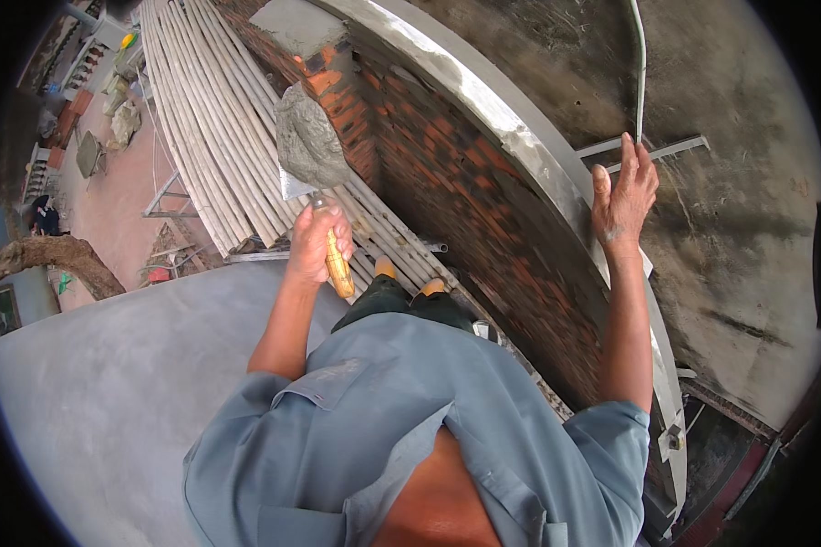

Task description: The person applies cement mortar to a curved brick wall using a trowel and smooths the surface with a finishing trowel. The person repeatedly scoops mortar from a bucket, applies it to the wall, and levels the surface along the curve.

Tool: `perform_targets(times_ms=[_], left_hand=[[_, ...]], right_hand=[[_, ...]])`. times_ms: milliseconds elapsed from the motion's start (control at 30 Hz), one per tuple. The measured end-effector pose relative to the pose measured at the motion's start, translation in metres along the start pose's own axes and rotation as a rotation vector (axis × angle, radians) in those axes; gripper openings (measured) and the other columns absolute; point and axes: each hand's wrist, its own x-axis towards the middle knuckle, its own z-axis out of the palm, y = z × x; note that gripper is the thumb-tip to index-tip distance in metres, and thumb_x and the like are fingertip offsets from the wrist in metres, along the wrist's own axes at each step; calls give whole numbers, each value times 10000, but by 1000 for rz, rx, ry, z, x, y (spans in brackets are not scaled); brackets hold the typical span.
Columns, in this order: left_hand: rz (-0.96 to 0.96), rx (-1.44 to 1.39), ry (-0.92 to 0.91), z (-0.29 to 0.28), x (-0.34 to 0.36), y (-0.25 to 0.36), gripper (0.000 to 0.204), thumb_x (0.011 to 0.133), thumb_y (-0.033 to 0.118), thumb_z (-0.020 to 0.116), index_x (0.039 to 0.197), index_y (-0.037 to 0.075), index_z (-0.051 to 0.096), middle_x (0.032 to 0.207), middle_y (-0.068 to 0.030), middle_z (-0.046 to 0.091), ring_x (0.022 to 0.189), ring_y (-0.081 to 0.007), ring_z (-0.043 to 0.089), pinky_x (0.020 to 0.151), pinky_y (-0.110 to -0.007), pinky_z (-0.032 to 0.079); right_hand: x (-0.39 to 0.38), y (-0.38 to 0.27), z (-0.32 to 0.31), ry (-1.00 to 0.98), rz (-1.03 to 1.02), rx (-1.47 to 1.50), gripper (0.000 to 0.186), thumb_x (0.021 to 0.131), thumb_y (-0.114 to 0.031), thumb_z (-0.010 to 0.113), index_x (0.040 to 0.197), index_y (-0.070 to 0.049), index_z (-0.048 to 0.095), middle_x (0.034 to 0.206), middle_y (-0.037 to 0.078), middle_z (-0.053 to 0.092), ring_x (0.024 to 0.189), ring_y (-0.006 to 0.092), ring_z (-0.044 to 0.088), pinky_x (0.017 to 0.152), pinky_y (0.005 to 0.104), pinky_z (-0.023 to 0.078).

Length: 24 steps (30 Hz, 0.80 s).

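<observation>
My left hand [314,244] is closed round the yellow handle of a trowel [339,270]. A thick heap of wet grey mortar [308,139] covers most of its blade, and only a pale corner of the metal shows. On the other side, my right hand [624,199] is held out with fingers stretched and thumb apart, holding nothing. It is over or beside the curved, grey-coated top [497,114] of the brick wall [470,173]; whether it touches that edge I cannot tell.
I stand on a platform of long pale poles [212,118] beside the wall. A mortar-topped brick pillar [324,68] joins the wall ahead. Beyond the wall lie a thin hose [641,73] and a metal bar [680,149]. Far below left is a reddish paved ground [109,196] with rocks.
</observation>
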Motion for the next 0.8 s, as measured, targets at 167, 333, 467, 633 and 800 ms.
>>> perform_targets(times_ms=[167, 333, 467, 633, 800], left_hand=[[-56, 8, 15, 15, 0, -17, 164, 1017, 137, 683, 1091, 105, 540, 746, -34, 544, 561, -138, 542, 459, -316, 501], [-59, 43, 2, 29, -6, -43, 150, 1041, 148, 654, 1107, 107, 526, 751, -32, 525, 558, -141, 538, 465, -316, 500], [-64, 30, 25, 41, -16, -71, 173, 1045, 168, 660, 1133, 122, 519, 765, -25, 530, 572, -137, 541, 476, -315, 501], [13, -22, 92, 62, -28, -98, 191, 1035, 159, 679, 1100, 91, 513, 777, -27, 551, 579, -130, 554, 488, -315, 498], [65, 34, 240, 76, -19, -132, 196, 1031, 167, 693, 1074, 107, 511, 782, -18, 560, 576, -122, 558, 478, -312, 501]], right_hand=[[-29, 4, 17, -20, -14, -51, 716, 1100, -554, 497, 1707, -245, 273, 1703, 233, 280, 1577, 448, 251, 1251, 602, 242], [-32, 9, 20, -48, 10, 42, 680, 1104, -438, 548, 1701, -246, 284, 1711, 225, 274, 1594, 448, 222, 1262, 613, 225], [-29, 8, 17, -82, 41, 55, 673, 1099, -397, 570, 1693, -228, 303, 1707, 232, 281, 1589, 461, 239, 1257, 617, 236], [-27, 7, 17, -88, 45, 88, 671, 1083, -373, 604, 1674, -203, 336, 1683, 246, 322, 1565, 474, 290, 1247, 618, 256], [-26, 8, 18, -101, 43, 135, 669, 1076, -361, 619, 1666, -191, 353, 1676, 258, 333, 1559, 482, 294, 1238, 625, 260]])
